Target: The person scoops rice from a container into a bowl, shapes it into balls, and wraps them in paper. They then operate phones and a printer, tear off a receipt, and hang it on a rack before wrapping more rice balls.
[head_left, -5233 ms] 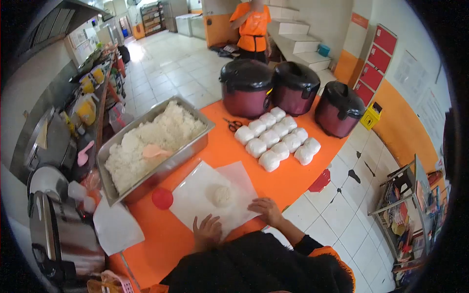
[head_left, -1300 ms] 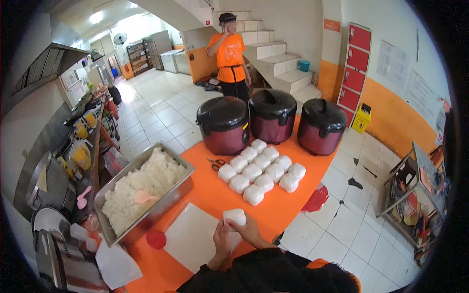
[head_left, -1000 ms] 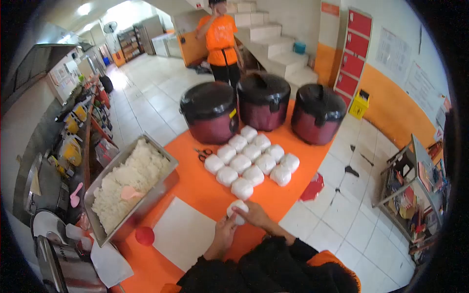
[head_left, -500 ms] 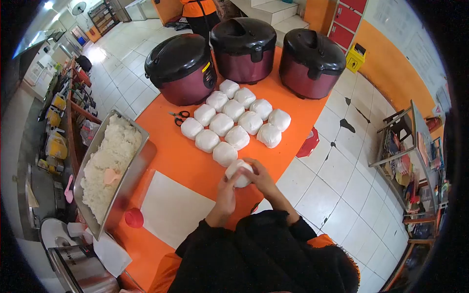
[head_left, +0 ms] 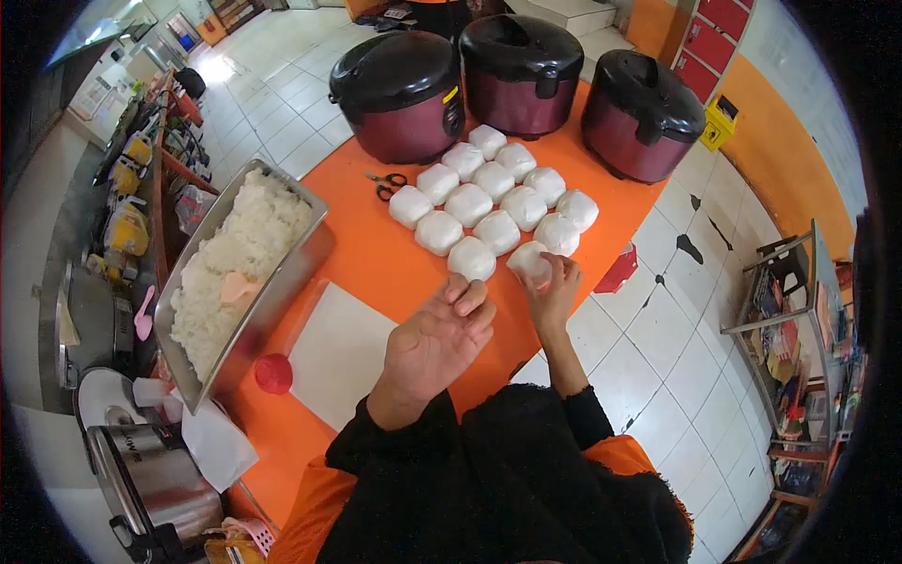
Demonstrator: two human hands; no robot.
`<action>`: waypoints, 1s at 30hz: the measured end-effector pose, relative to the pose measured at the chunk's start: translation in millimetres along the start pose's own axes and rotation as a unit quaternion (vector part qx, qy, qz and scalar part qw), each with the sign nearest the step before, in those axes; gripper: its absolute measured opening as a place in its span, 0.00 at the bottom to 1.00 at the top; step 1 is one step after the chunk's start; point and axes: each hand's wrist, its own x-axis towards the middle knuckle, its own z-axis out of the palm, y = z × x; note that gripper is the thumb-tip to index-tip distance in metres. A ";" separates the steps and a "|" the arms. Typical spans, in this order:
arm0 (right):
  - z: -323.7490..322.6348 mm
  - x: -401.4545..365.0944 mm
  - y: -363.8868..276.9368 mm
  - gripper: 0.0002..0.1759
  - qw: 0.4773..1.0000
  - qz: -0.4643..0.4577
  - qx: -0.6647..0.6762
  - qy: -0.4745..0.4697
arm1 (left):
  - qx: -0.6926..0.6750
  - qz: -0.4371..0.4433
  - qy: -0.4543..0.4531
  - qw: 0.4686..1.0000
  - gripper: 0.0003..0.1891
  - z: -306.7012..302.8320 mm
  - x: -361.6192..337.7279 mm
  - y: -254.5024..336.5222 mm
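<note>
My right hand (head_left: 552, 287) has its fingers round a white paper-wrapped rice packet (head_left: 529, 261) at the near edge of a group of similar packets (head_left: 469, 204) on the orange table (head_left: 366, 246). Over the table to the left, my left hand (head_left: 434, 340) is open and empty, palm turned inward with fingers loosely bent. A stack of white wrapping paper (head_left: 340, 352) lies to its left, with a small red cup (head_left: 273, 374) at the paper's edge. Farther left, a deep metal tray (head_left: 315, 209) holds cooked rice (head_left: 242, 254) and a pink scoop (head_left: 239, 287).
Three maroon rice cookers (head_left: 399, 108) with black lids line the table's far end. Black-handled scissors (head_left: 386, 186) lie beside the packets. A steel pot (head_left: 155, 470) stands at lower left, and a cluttered shelf rack (head_left: 789, 320) at right. Part of another person (head_left: 442, 17) shows behind the cookers.
Both hands held the packet together before. My right hand has carried it up and right to the group, while my left hand has let go and opened. The camera view has shifted.
</note>
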 end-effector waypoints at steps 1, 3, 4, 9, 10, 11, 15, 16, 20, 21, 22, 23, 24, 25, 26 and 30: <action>5.3 -2.3 7.9 0.26 1.000 -0.028 0.008 0.002 | -0.003 0.000 -0.007 1.000 0.13 5.9 -4.6 0.5; 3.8 -5.0 11.8 0.27 0.996 -0.082 0.018 0.003 | -0.014 -0.002 -0.019 1.000 0.13 15.6 -18.0 -2.5; 1.8 -7.1 14.2 0.26 0.996 -0.085 0.013 0.006 | -0.011 -0.002 -0.025 1.000 0.14 19.5 -25.6 -4.8; -66.0 -16.0 -47.3 0.21 0.989 -0.050 0.135 -0.019 | 0.032 0.003 -0.062 0.998 0.17 37.5 -64.4 -12.6; -93.4 -27.3 -76.2 0.17 0.977 -0.001 0.208 -0.045 | 0.108 0.047 -0.051 0.992 0.17 40.6 -73.9 -18.1; -117.5 -44.1 -95.6 0.17 0.949 0.039 0.302 -0.084 | 0.181 0.088 -0.040 0.979 0.16 43.6 -83.2 -25.3; -210.0 -121.0 -146.9 0.15 0.779 0.067 0.582 -0.224 | 0.695 0.381 -0.186 0.581 0.11 46.6 -114.6 -48.0; -227.0 -134.2 -156.5 0.17 0.781 0.045 0.578 -0.230 | 0.693 0.408 -0.246 0.541 0.07 46.6 -120.2 -55.7; -291.0 -172.1 -158.2 0.16 0.787 0.023 0.571 -0.232 | 0.697 0.373 -0.428 0.438 0.04 67.9 -133.0 -71.4; -306.0 -181.5 -155.1 0.15 0.793 0.015 0.565 -0.226 | 0.684 0.374 -0.452 0.433 0.06 73.7 -132.6 -79.7; -321.9 -192.3 -156.9 0.12 0.803 0.041 0.558 -0.208 | 0.670 0.373 -0.479 0.428 0.08 79.7 -132.1 -88.9; -337.3 -202.6 -155.7 0.11 0.812 0.049 0.547 -0.196 | 0.654 0.373 -0.505 0.422 0.09 85.6 -130.5 -100.0; -352.5 -213.1 -152.7 0.10 0.822 0.058 0.537 -0.182 | 0.637 0.374 -0.527 0.420 0.09 91.3 -127.5 -113.7; -367.3 -224.7 -148.9 0.10 0.830 0.068 0.527 -0.169 | 0.618 0.375 -0.549 0.419 0.09 96.8 -123.5 -129.3; -381.5 -236.5 -144.6 0.09 0.835 0.083 0.526 -0.138 | 0.599 0.376 -0.571 0.417 0.08 102.9 -119.4 -146.7; -442.7 -289.9 -117.4 0.08 0.851 0.139 0.507 -0.021 | 0.506 0.412 -0.654 0.383 0.02 136.3 -107.9 -233.3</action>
